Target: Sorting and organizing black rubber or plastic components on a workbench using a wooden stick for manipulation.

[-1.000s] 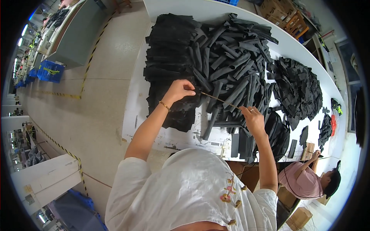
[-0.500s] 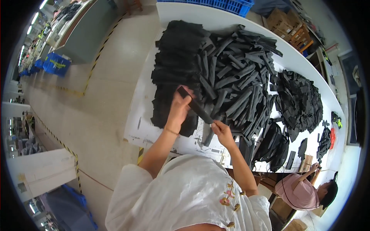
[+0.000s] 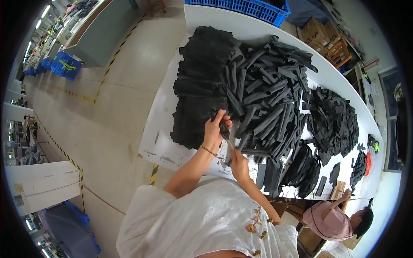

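My left hand [image 3: 213, 132] is closed around a short black fabric piece [image 3: 224, 130], crumpled in the fingers. Below and to the right, my right hand [image 3: 239, 166] grips a thin tan stick [image 3: 231, 145]. The stick's far end meets the black piece; whether it goes inside is hidden. Both hands are above the near edge of a white table [image 3: 161, 148]. Beyond the left hand lie overlapping rows of flat black strips [image 3: 198, 81]. To their right is a heap of rolled or tube-like black pieces [image 3: 269, 90].
Farther right lies a pile of small black pieces [image 3: 333, 120], with a black bag-like bundle [image 3: 303, 170] nearer. A co-worker in a pink top [image 3: 329, 219] sits at the table's right end. A raised white board [image 3: 241, 21] borders the far side, with a blue crate [image 3: 258, 12] behind.
The black strip stretched between both hands is now bunched in my left hand, which has moved right and down. My right hand has moved lower, and the tan stick now shows in it.
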The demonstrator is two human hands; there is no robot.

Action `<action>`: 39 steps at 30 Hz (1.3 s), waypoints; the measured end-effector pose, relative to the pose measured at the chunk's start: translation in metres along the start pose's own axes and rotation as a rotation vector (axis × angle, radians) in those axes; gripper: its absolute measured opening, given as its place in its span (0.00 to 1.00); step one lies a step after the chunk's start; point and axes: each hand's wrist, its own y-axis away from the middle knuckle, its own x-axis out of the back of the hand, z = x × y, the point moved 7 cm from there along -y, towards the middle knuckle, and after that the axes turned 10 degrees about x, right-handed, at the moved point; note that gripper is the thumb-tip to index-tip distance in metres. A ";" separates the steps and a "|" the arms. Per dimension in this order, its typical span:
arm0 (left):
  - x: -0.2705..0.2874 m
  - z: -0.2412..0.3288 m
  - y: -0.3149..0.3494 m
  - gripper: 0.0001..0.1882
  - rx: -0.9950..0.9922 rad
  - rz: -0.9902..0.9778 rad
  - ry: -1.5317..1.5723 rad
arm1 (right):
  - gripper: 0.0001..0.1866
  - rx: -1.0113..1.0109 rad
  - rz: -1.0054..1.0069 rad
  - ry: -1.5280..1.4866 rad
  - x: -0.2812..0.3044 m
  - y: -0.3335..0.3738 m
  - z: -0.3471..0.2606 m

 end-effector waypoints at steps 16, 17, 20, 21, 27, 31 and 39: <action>-0.010 0.009 -0.019 0.14 -0.009 0.006 0.140 | 0.21 -0.005 0.239 -0.219 0.071 0.017 -0.016; -0.012 -0.004 -0.018 0.13 -0.014 0.029 0.098 | 0.19 0.149 0.344 -0.169 0.067 -0.004 -0.026; -0.018 -0.021 0.000 0.12 0.043 0.045 -0.023 | 0.09 0.026 0.400 -0.480 0.062 -0.046 -0.016; -0.020 -0.021 0.007 0.13 0.023 0.043 -0.087 | 0.08 0.025 0.384 -0.533 0.064 -0.053 -0.018; 0.001 0.004 0.000 0.11 -0.085 0.098 0.032 | 0.17 0.110 0.275 -0.507 0.070 -0.020 -0.020; 0.000 -0.011 -0.001 0.11 -0.092 0.161 0.043 | 0.07 0.249 0.308 -0.302 0.053 -0.021 -0.036; -0.064 -0.068 0.052 0.15 0.252 -0.783 -1.243 | 0.08 0.279 0.284 -0.135 0.099 -0.041 -0.027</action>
